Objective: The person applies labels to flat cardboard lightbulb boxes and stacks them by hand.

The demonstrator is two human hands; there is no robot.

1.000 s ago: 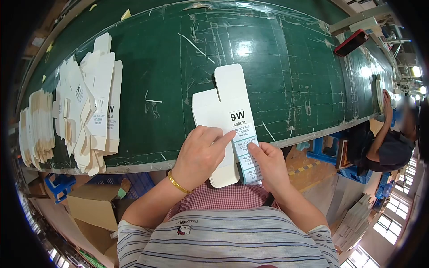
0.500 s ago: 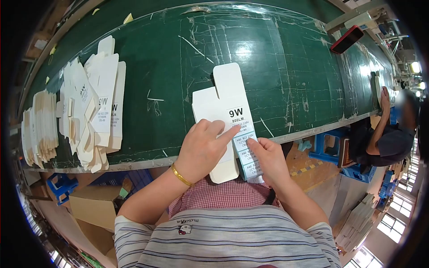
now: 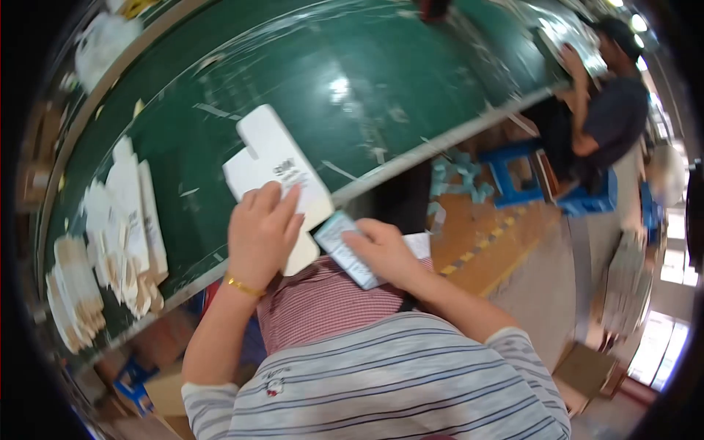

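A green worktable (image 3: 293, 55) was crossed by pale tape marks, and on its left part a loose pile of cartons (image 3: 128, 227) was set just beside a tighter stack of cartons (image 3: 77, 290), both well apart from the hands. Beyond the table's far edge a white plastic bag (image 3: 106, 48) could be seen; to the right, a seated co-worker (image 3: 616, 114) was seen near a blue stool (image 3: 506, 172), with teal scraps (image 3: 462, 176) strewn on the floor. The flat carton (image 3: 275, 150) was laid at the table's near edge, its lower end projecting over the checked cloth (image 3: 323, 286) on the lap. Its long axis was slanted from upper left to lower right, the rounded tab pointed away from the body; the label strip (image 3: 345, 249) was held at a similar slant near its right edge. The carton's face was white with dark print, seemingly a large marking above smaller lines, though blur made it hard to read; the strip was pale blue and printed. Part of the carton was covered by the left hand (image 3: 262, 231), its fingers loosely extended and rested on the card, while the strip was pinched by the right hand (image 3: 385, 253), thumb on top.
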